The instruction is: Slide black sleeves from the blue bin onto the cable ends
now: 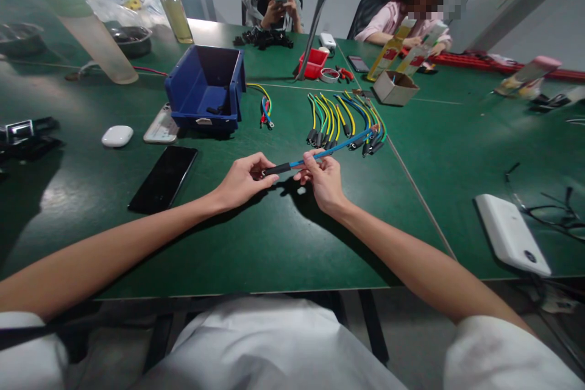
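Blue wire (336, 148) with black sleeve (277, 169) pinched between left hand (242, 181) and right hand (323, 181); finished-looking sleeved wires (345, 125) fanned beyond on table (274, 244); blue bin (205, 88) nearby.

A thin blue wire (333, 149) stretches almost level above the green table, tilting slightly upward toward its far right end, which reaches the bundle of loose wires lying there. A black sleeve (277, 169) covers its left end, a short dark tube slid over the blue insulation. The left hand (242, 181) pinches that sleeve between thumb and fingertips, and the right hand (322, 178) grips the blue part just beside it, both held a little above the tabletop.
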{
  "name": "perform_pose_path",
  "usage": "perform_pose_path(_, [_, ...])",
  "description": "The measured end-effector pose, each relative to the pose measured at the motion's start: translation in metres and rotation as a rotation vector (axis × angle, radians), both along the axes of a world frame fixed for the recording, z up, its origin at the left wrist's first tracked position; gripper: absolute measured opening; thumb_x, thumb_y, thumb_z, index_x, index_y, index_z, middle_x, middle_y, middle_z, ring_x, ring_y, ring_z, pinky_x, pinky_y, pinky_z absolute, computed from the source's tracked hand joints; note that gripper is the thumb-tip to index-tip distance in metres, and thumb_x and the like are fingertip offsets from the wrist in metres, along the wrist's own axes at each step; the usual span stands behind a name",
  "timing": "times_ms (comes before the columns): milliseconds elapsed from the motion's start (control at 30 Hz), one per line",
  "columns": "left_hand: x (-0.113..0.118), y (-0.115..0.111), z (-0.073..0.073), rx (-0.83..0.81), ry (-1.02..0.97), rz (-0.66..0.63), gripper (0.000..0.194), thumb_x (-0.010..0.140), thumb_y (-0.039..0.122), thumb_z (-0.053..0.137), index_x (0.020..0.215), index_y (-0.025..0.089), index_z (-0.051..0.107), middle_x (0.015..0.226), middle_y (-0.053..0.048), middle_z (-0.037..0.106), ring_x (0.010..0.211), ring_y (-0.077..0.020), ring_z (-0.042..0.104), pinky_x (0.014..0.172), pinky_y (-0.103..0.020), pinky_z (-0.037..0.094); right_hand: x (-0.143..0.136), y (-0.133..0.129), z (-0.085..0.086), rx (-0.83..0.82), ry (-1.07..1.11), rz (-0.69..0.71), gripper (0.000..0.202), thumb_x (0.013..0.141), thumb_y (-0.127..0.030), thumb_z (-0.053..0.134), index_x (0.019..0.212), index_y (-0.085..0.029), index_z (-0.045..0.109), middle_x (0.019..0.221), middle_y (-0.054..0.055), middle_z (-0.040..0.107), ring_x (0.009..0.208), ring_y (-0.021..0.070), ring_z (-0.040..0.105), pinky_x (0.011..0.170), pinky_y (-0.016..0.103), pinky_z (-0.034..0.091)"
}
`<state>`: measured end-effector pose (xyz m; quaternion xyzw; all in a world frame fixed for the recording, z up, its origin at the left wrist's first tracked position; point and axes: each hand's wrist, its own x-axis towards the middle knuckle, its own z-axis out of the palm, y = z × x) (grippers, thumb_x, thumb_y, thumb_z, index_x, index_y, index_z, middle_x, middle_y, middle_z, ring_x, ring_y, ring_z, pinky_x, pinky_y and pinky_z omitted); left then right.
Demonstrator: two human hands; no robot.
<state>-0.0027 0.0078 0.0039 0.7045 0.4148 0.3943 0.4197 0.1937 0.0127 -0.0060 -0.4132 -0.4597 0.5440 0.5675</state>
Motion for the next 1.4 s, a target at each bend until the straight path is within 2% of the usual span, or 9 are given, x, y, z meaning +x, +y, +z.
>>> perform_pose_path(100, [0.003, 0.000, 0.000, -0.114, -0.099, 0.021, 0.030, 0.072, 0.036, 0.074, 0.082, 0.013, 0.059, 0.077, -0.002, 0.064, 0.064, -0.0102, 0.057, 0.059, -0.023, 0.048, 0.000, 0.000, -0.001, 0.000, -0.001, -0.006, 0.044, 0.075, -0.056, 0.071, 0.087, -0.021, 0.048, 0.067, -0.002, 0.068, 0.049, 0.0114, 0.064, 0.041, 0.016, 0.045])
perform_pose_path(267, [0.006, -0.003, 0.003, -0.244, -0.148, 0.068, 0.035, 0.066, 0.038, 0.079, 0.080, 0.012, 0.061, 0.074, -0.002, 0.063, 0.060, -0.0096, 0.055, 0.057, -0.023, 0.044, -0.001, 0.000, -0.001, -0.005, 0.000, -0.021, 0.043, 0.076, -0.055, 0.072, 0.089, -0.021, 0.049, 0.067, -0.001, 0.069, 0.049, 0.0117, 0.064, 0.040, 0.016, 0.045])
perform_pose_path(500, [0.008, -0.007, 0.003, -0.243, -0.194, 0.118, 0.037, 0.062, 0.038, 0.081, 0.079, 0.012, 0.061, 0.075, -0.002, 0.064, 0.063, -0.0101, 0.055, 0.060, -0.024, 0.045, -0.002, -0.002, 0.000, -0.024, 0.001, -0.025, 0.044, 0.073, -0.056, 0.072, 0.088, -0.021, 0.049, 0.067, -0.001, 0.069, 0.049, 0.0120, 0.064, 0.040, 0.018, 0.045])
perform_pose_path(767, [0.008, -0.006, 0.001, -0.327, -0.255, 0.122, 0.034, 0.060, 0.033, 0.083, 0.077, 0.013, 0.062, 0.072, 0.000, 0.063, 0.061, -0.0091, 0.053, 0.058, -0.022, 0.040, -0.002, -0.003, 0.000, -0.018, -0.001, -0.017, 0.042, 0.075, -0.054, 0.072, 0.088, -0.021, 0.049, 0.067, -0.001, 0.068, 0.050, 0.0122, 0.064, 0.041, 0.018, 0.044])
perform_pose_path(1133, [0.016, -0.018, -0.001, -0.438, -0.365, 0.147, 0.032, 0.059, 0.027, 0.083, 0.075, 0.014, 0.059, 0.063, 0.003, 0.058, 0.053, -0.0063, 0.047, 0.052, -0.020, 0.036, -0.006, -0.010, -0.003, 0.042, -0.045, -0.077, 0.040, 0.081, -0.049, 0.069, 0.100, -0.024, 0.044, 0.062, -0.005, 0.065, 0.053, 0.0135, 0.064, 0.043, 0.019, 0.045])
perform_pose_path(1233, [0.017, -0.020, -0.002, -0.431, -0.368, 0.149, 0.032, 0.059, 0.028, 0.083, 0.074, 0.014, 0.057, 0.063, 0.003, 0.058, 0.052, -0.0062, 0.047, 0.052, -0.020, 0.035, -0.007, -0.013, -0.001, 0.063, -0.072, -0.026, 0.047, 0.079, -0.048, 0.070, 0.108, -0.025, 0.042, 0.067, -0.005, 0.064, 0.059, 0.0148, 0.066, 0.046, 0.020, 0.048])
perform_pose_path(1400, [0.017, -0.022, -0.004, -0.365, -0.334, 0.112, 0.031, 0.063, 0.027, 0.080, 0.073, 0.015, 0.054, 0.067, 0.002, 0.061, 0.057, -0.0086, 0.052, 0.056, -0.022, 0.039, -0.011, -0.017, 0.001, 0.070, -0.060, 0.059, 0.077, 0.071, -0.040, 0.079, 0.130, -0.028, 0.032, 0.085, -0.003, 0.065, 0.069, 0.0147, 0.067, 0.057, 0.024, 0.055])
